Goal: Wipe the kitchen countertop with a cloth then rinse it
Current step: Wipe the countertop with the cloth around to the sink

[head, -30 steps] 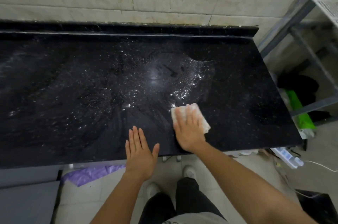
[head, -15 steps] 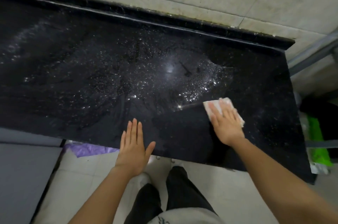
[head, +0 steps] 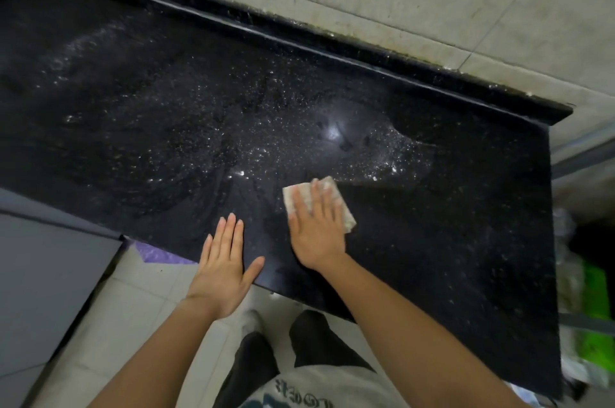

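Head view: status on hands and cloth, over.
Right hand flat, pressing small pale folded cloth on black speckled stone countertop. Left hand flat at front edge. Wet droplets just beyond cloth.

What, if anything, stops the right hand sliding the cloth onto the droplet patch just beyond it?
Probably nothing. The right hand presses the cloth at the near edge of the droplet patch, no object lies between them, and the left hand rests aside at the front edge of the countertop.
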{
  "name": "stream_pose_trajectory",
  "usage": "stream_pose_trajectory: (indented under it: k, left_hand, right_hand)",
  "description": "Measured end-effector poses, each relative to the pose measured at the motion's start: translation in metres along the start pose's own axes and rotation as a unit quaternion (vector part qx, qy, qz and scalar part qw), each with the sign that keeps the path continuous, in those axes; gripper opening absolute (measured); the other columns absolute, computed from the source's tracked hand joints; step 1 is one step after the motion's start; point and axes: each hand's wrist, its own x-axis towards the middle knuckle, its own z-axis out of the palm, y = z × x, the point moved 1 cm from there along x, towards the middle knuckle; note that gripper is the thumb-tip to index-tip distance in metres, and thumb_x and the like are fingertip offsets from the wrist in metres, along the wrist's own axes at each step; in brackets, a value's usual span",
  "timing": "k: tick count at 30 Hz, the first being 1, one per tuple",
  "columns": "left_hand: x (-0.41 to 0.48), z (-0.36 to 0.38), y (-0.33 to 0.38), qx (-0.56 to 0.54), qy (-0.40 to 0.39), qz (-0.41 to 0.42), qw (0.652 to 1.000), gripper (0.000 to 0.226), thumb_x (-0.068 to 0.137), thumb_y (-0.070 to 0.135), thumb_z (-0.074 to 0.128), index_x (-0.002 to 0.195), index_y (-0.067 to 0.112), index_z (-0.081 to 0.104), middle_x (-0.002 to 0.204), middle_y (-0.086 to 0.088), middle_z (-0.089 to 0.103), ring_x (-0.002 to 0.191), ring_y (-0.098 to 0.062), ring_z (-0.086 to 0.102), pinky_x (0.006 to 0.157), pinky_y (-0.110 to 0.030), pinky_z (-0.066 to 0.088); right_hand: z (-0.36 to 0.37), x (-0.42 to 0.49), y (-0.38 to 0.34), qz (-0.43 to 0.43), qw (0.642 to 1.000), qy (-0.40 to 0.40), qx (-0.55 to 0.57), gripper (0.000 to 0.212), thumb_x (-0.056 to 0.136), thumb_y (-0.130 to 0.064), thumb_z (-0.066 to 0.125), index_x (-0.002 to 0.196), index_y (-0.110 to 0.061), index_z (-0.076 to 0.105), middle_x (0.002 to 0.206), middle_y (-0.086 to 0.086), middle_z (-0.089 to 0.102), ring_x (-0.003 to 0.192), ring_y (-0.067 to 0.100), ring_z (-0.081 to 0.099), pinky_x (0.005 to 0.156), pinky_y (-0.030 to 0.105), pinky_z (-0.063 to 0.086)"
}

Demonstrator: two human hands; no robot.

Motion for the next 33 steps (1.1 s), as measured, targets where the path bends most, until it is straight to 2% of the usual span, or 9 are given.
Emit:
stream_pose_trajectory:
  k: [3,6,9,12,17,23,25,28,33]
  left_hand:
    - [-0.001,0.000,0.003,-0.011,0.007,-0.011,1.000,0.083,0.073,0.070,-0.011,0.138,0.022,-0.030,0.147,0.006,-0.037,0.135,-0.010,-0.037,0.110,-0.028,-0.023]
    - [-0.003,0.001,0.009,-0.028,0.011,-0.028,0.999,0.084,0.072,0.070,-0.010,0.137,0.022,-0.032,0.147,0.006,-0.037,0.135,-0.011,-0.037,0.110,-0.030,-0.022]
    - [-0.003,0.002,0.017,-0.038,0.027,-0.049,0.998,0.082,0.081,0.069,0.000,0.138,0.020,-0.031,0.148,0.004,-0.036,0.135,-0.013,-0.037,0.111,-0.033,-0.021]
    - [-0.001,0.002,0.028,-0.047,0.045,-0.078,0.995,0.076,0.096,0.056,0.018,0.142,0.016,-0.027,0.151,0.001,-0.033,0.135,-0.014,-0.036,0.112,-0.036,-0.020]
    - [0.006,0.003,0.055,-0.070,0.091,-0.134,0.984,0.078,0.097,0.052,0.023,0.148,0.007,-0.016,0.156,-0.005,-0.024,0.138,-0.014,-0.030,0.112,-0.038,-0.020]
    - [0.031,0.002,0.086,-0.107,0.084,-0.151,0.979,0.081,0.096,0.054,0.022,0.147,0.005,-0.016,0.155,-0.009,-0.025,0.141,-0.019,-0.028,0.112,-0.038,-0.019]
    - [0.036,0.003,0.092,-0.125,0.076,-0.166,0.975,0.083,0.096,0.055,0.023,0.146,0.004,-0.018,0.154,-0.011,-0.027,0.140,-0.021,-0.029,0.114,-0.039,-0.017]
    - [0.037,0.005,0.093,-0.143,0.080,-0.172,0.971,0.082,0.096,0.055,0.022,0.147,0.004,-0.017,0.154,-0.010,-0.027,0.140,-0.019,-0.029,0.115,-0.038,-0.016]
    - [0.039,0.000,0.096,-0.195,0.105,-0.186,0.957,0.076,0.097,0.051,0.022,0.149,0.006,-0.011,0.157,-0.006,-0.021,0.142,-0.015,-0.024,0.115,-0.037,-0.016]
  right_hand:
    - [-0.006,0.000,0.003,-0.139,0.989,-0.033,-0.035,0.049,0.103,-0.041,0.017,0.151,-0.041,0.005,0.161,0.002,-0.015,0.145,0.023,-0.021,0.114,0.039,-0.019]
    - [-0.017,0.001,0.036,-0.180,0.982,-0.035,-0.043,0.048,0.100,-0.049,0.017,0.148,-0.050,0.011,0.161,-0.005,-0.009,0.146,0.016,-0.017,0.114,0.033,-0.018]
    - [-0.028,0.002,0.082,-0.096,0.995,-0.006,-0.038,0.049,0.099,-0.052,0.016,0.147,-0.051,0.008,0.161,-0.006,-0.009,0.145,0.015,-0.020,0.112,0.033,-0.021]
    - [-0.040,0.003,0.125,0.001,0.999,0.020,-0.031,0.050,0.101,-0.049,0.017,0.149,-0.047,0.004,0.161,-0.004,-0.010,0.145,0.019,-0.021,0.116,0.040,-0.017]
    - [-0.060,0.006,0.182,0.136,0.989,0.059,0.004,0.052,0.101,-0.049,0.014,0.151,-0.043,0.001,0.161,0.002,-0.010,0.147,0.022,-0.016,0.118,0.044,-0.013]
    - [-0.054,0.019,0.151,0.273,0.955,0.092,0.068,0.053,0.103,-0.041,0.015,0.153,-0.035,-0.001,0.160,0.012,-0.011,0.146,0.030,-0.014,0.115,0.048,-0.013]
    - [-0.040,0.014,0.117,0.206,0.974,0.084,0.041,0.053,0.102,-0.042,0.016,0.152,-0.034,-0.001,0.160,0.013,-0.010,0.146,0.031,-0.013,0.114,0.047,-0.015]
    - [-0.021,0.001,0.075,0.006,0.999,0.045,0.004,0.054,0.099,-0.046,0.010,0.152,-0.036,0.003,0.160,0.009,-0.011,0.146,0.028,-0.016,0.114,0.043,-0.018]
    - [-0.024,0.001,0.092,-0.247,0.965,-0.022,-0.082,0.051,0.099,-0.046,0.016,0.150,-0.043,0.010,0.161,-0.002,-0.006,0.147,0.019,-0.016,0.112,0.035,-0.022]
